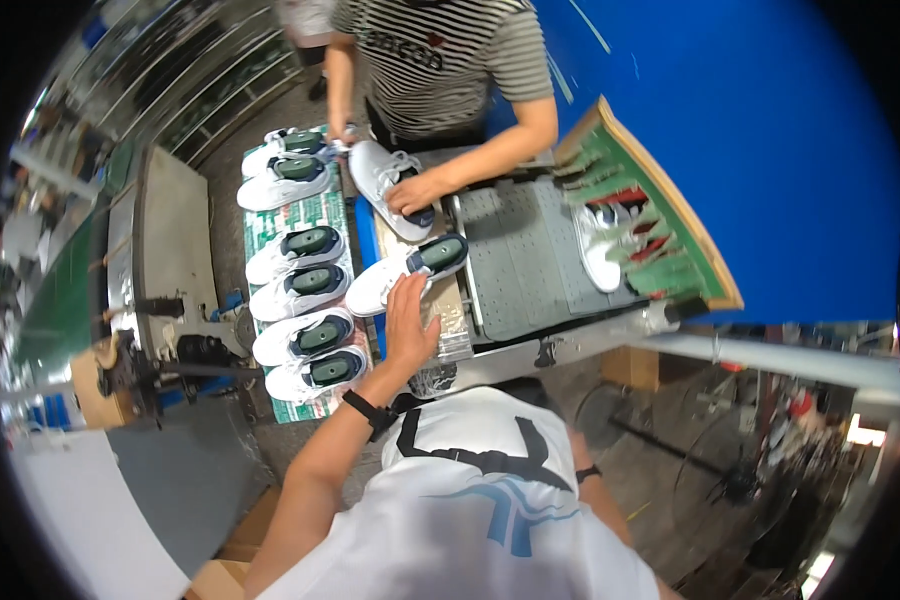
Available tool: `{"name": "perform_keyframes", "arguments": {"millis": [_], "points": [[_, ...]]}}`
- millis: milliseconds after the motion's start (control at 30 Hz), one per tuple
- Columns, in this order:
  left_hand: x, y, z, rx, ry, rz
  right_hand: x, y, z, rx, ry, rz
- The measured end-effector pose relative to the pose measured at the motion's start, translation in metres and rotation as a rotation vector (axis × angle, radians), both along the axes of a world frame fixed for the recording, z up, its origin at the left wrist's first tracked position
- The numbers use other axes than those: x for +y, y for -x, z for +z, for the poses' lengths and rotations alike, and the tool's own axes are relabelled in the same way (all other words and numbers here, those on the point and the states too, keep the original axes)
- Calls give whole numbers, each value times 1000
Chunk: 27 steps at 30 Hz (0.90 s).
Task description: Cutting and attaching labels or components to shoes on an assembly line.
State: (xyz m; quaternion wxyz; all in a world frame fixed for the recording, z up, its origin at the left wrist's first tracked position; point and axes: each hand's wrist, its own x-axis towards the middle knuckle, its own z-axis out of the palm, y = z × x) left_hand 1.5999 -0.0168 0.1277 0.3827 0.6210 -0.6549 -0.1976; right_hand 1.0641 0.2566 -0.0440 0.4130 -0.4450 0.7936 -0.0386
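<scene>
From the head camera, the left hand [408, 325] is open, fingers spread flat, touching a white sneaker [405, 270] that lies on the worktop [515, 265]. The right hand is hidden below the body, so I cannot tell its state. Just left, a green mat [320, 210] carries six more white shoes in pairs. Across the worktop, another person's hand [410, 192] presses on a second white sneaker [385, 180]. A green-lined wooden tray [670, 215] holds tools.
</scene>
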Motion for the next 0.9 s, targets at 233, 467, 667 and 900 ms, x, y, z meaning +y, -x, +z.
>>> {"name": "perform_keyframes", "arguments": {"millis": [233, 467, 667, 900], "points": [[-14, 9, -7, -108, -37, 165, -36, -21, 21, 37, -49, -89], [-90, -36, -38, -158, -219, 94, -14, 42, -36, -145, -127, -189], [-42, -92, 7, -141, -214, 62, -48, 33, -25, -58, -185, -6], [-24, -233, 37, -249, -204, 89, -94, -19, 21, -100, -168, -24]]}}
